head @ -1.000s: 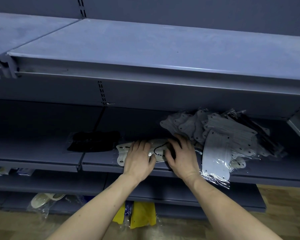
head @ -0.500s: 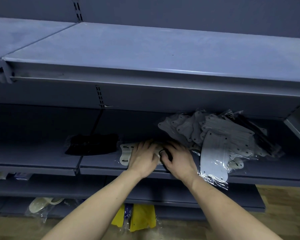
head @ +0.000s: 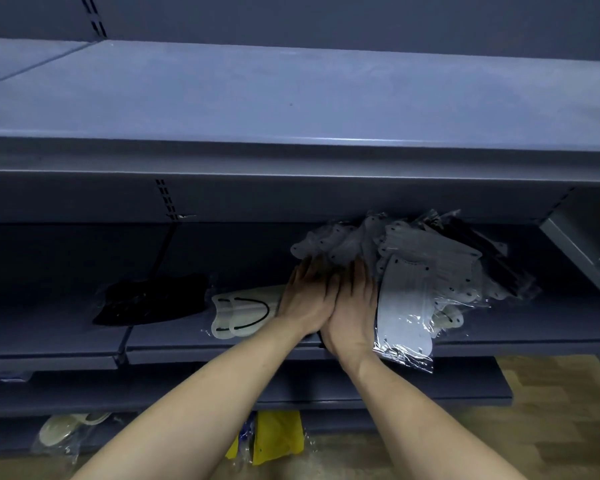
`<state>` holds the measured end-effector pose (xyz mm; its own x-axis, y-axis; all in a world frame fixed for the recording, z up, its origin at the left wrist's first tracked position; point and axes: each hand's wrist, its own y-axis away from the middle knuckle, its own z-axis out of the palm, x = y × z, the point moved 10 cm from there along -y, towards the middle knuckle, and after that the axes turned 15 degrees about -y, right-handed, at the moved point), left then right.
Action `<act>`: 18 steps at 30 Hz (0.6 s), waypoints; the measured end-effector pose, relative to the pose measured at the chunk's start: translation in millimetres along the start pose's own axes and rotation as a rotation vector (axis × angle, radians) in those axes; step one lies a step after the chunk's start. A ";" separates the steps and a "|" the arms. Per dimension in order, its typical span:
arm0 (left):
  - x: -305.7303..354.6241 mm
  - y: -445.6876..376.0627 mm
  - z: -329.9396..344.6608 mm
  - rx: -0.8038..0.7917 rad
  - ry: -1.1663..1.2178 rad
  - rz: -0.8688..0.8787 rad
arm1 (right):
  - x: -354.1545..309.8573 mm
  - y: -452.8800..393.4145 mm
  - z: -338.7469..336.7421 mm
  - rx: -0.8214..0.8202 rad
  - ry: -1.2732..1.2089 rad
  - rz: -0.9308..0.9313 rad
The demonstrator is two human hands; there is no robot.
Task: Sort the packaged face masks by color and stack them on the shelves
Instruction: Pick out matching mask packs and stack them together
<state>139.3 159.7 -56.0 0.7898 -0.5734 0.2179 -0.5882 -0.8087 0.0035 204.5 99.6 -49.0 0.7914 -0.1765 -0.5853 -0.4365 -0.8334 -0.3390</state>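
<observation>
Grey-blue metal shelves fill the head view; wood floor at 4 o'clock. Left hand and right hand lie flat, fingers straight, grasping nothing, touching the crinkly plastic-wrapped mask pile at 3 o'clock. Cream mask and black mask sit at 9 o'clock.

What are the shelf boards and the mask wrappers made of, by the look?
Shelf board: likely painted sheet metal, matte grey-blue; thin folded front lip, slotted uprights behind. Mask wrappers: clear glossy plastic film; crinkled, with glints along the edges. The masks inside look like soft non-woven fabric, though that is hard to confirm.
</observation>
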 end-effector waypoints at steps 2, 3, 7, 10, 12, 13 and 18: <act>-1.3 -5.4 3.6 -0.036 -0.012 -0.020 | 4.1 -0.8 0.1 -0.002 -0.005 0.040; -2.4 -7.3 5.6 -0.060 -0.032 -0.021 | 4.5 -0.7 0.6 -0.010 -0.010 0.048; -0.7 -13.9 9.9 -0.142 -0.137 0.035 | 1.2 -1.2 1.9 -0.050 -0.027 0.057; 1.6 -22.3 10.6 -0.125 -0.143 0.063 | 6.0 -2.9 4.9 -0.064 -0.064 0.081; 1.5 -25.5 8.4 -0.080 -0.140 0.062 | 6.8 -3.4 7.4 -0.073 -0.061 0.082; 2.2 -25.9 6.3 -0.044 -0.138 0.070 | 6.0 -3.7 7.8 -0.071 -0.045 0.075; 4.9 -20.5 -7.3 0.141 -0.030 0.080 | 1.3 -3.8 5.5 -0.043 -0.019 0.050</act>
<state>154.0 174.4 -47.8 0.7478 -0.6384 0.1826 -0.6206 -0.7697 -0.1497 204.9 105.4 -52.5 0.7605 -0.2091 -0.6148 -0.4564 -0.8455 -0.2770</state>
